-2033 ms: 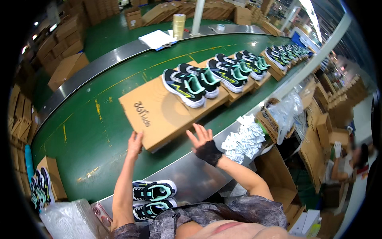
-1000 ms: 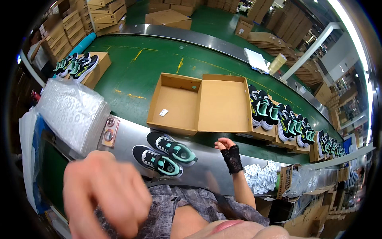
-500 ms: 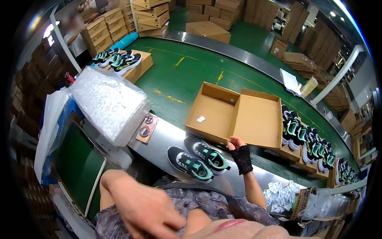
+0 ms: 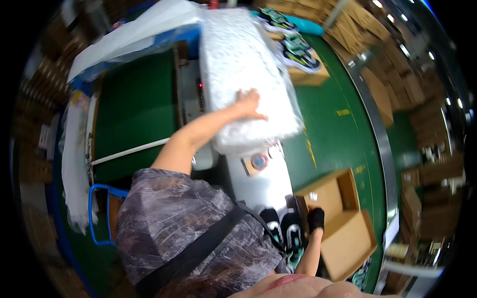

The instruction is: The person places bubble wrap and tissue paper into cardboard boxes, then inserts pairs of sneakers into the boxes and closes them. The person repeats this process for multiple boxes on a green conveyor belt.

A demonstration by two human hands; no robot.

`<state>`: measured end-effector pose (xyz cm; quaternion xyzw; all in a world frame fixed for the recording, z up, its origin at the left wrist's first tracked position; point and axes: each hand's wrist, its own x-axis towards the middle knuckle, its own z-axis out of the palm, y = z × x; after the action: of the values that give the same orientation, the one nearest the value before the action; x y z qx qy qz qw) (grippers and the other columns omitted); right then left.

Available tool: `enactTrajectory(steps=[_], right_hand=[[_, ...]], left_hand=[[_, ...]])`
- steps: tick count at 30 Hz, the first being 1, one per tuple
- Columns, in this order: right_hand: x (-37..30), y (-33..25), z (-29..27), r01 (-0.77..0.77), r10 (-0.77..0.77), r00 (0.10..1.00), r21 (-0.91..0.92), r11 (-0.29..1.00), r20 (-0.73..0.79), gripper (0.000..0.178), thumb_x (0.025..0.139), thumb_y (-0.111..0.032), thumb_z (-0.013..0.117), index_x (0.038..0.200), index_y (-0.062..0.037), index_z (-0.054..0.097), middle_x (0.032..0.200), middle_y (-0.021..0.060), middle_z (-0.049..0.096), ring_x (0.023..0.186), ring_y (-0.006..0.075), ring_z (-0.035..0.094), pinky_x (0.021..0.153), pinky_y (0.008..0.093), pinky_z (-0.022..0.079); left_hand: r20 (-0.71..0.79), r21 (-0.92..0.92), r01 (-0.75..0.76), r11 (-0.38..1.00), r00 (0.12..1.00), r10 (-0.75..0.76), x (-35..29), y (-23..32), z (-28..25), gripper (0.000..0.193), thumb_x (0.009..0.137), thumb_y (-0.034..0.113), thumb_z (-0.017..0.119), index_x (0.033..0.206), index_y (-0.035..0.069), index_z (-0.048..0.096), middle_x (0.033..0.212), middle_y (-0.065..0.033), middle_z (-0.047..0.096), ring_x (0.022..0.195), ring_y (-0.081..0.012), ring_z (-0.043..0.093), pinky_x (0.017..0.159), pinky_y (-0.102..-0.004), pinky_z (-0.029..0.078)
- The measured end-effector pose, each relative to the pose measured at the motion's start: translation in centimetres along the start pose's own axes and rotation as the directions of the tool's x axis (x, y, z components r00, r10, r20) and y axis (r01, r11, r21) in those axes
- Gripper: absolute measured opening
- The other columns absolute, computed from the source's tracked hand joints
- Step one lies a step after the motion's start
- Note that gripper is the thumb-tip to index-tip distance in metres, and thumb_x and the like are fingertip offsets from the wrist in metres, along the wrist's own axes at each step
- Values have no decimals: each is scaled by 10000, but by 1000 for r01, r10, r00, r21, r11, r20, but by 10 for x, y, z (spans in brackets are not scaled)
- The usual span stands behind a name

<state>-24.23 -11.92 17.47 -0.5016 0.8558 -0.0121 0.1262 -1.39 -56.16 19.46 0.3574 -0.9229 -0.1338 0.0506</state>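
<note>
My left hand (image 4: 251, 105) rests on a plastic-wrapped stack of white patterned sheets (image 4: 243, 59), which look like tissue paper. Its fingers are spread and hold nothing I can see. A black fingerless wrist cover is on my right hand (image 4: 316, 217), which is at the near edge of an open brown shoebox (image 4: 343, 248). The fingers there are small and blurred, so their grip is unclear. Inside the box lies a small white sachet (image 4: 313, 196). Left of that hand, a pair of black sneakers with mint linings (image 4: 292, 234) stands on the metal ledge, partly covered by my body.
A phone in a patterned case (image 4: 258, 162) lies on the metal ledge (image 4: 258, 188) below the stack. More sneakers (image 4: 298, 52) sit on a brown box (image 4: 310, 77) across the green conveyor (image 4: 323, 119). A blue-framed chair (image 4: 99, 218) stands at the left.
The view has swung left. My left hand has gone from in front of my chest out onto the wrapped stack. My right hand remains by the shoebox edge.
</note>
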Motion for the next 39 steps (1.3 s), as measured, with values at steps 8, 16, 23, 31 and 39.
enactTrajectory(steps=[8,16,23,31,39], right_hand=[[24,-63,31,3,232,931,640,768,-283,354,732,13,404,1047,-30,560,869,164,604,805,212,573,705,345,439],[33,-68,37,100,167,889,536,838,-427,357,731,14,401,1055,-9,549,911,160,600,853,220,563,748,343,427],[17,-51,32,176,129,848,503,846,-514,362,730,16,398,1062,9,540,947,157,597,895,228,555,786,341,416],[39,-57,51,129,176,700,366,922,-692,340,692,-102,514,1030,-78,529,856,159,583,791,306,553,704,390,436],[-6,-123,-86,378,23,902,816,437,-430,876,636,-313,717,1296,-26,218,1264,196,347,1158,299,367,948,367,315]], left_hand=[[170,3,-27,1000,985,26,-40,21,-42,1014,597,675,531,1323,41,213,1392,-189,66,1291,-336,20,899,-689,31],[98,-7,135,991,986,-134,-34,23,-19,517,819,448,421,1275,214,354,1397,-84,149,1289,-323,58,892,-699,52],[-235,150,141,979,967,-103,19,37,46,186,764,155,448,875,159,597,1025,-70,563,1044,-209,477,914,-440,312],[-675,169,-12,985,727,125,6,-5,-20,126,752,142,444,781,66,541,794,-120,544,739,-279,548,616,-380,451],[-583,-401,-627,668,737,341,-49,223,-133,106,884,94,423,876,35,510,651,5,471,583,-66,461,484,-227,375]])
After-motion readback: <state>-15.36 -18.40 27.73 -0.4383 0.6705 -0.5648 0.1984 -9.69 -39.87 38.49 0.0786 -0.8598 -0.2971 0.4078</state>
